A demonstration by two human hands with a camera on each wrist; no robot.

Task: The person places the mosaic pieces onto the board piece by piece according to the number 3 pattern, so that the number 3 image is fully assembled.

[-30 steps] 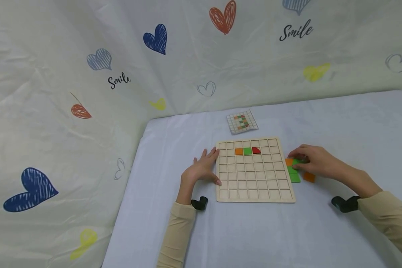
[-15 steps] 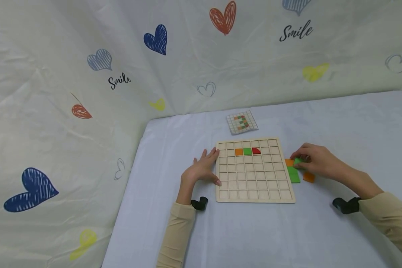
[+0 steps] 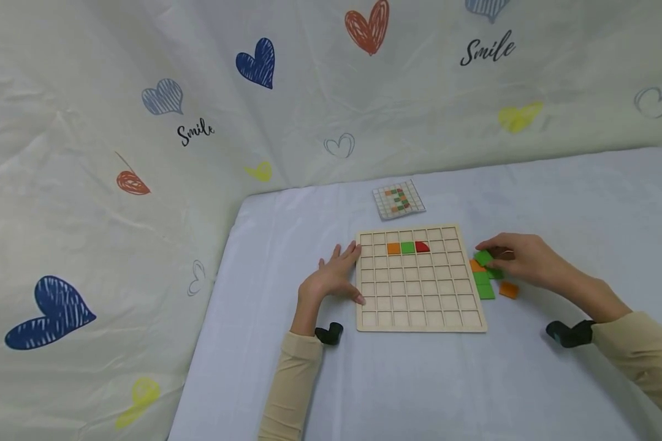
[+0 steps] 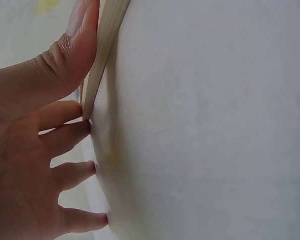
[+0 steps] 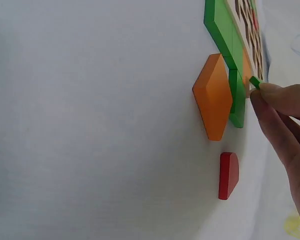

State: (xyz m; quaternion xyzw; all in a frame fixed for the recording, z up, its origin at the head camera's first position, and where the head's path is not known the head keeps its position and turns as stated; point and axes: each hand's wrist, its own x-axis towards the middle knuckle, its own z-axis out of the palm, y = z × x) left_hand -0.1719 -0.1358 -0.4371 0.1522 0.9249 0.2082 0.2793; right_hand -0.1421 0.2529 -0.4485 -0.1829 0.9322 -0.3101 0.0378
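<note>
My right hand (image 3: 524, 257) pinches a green square tile (image 3: 482, 258) between thumb and fingertips, just above loose tiles at the board's right edge. Below it lie an orange tile (image 3: 476, 266), several green tiles (image 3: 483, 291) and a separate orange tile (image 3: 509, 290). In the right wrist view a red piece (image 5: 229, 176) lies near the hand. The wooden grid board (image 3: 414, 303) carries an orange tile (image 3: 393, 248), a green tile (image 3: 407, 247) and a red quarter-round tile (image 3: 422, 247) in one row. My left hand (image 3: 331, 278), fingers spread, rests against the board's left edge.
A small card (image 3: 399, 200) with a coloured grid pattern lies behind the board. White cloth (image 3: 419, 386) covers the table. A curtain (image 3: 292, 110) printed with hearts hangs behind and to the left.
My right hand has lifted the green tile from the loose tiles and tilted it up, shifting slightly away from me. Another green tile now shows beneath it. The left hand stays put.
</note>
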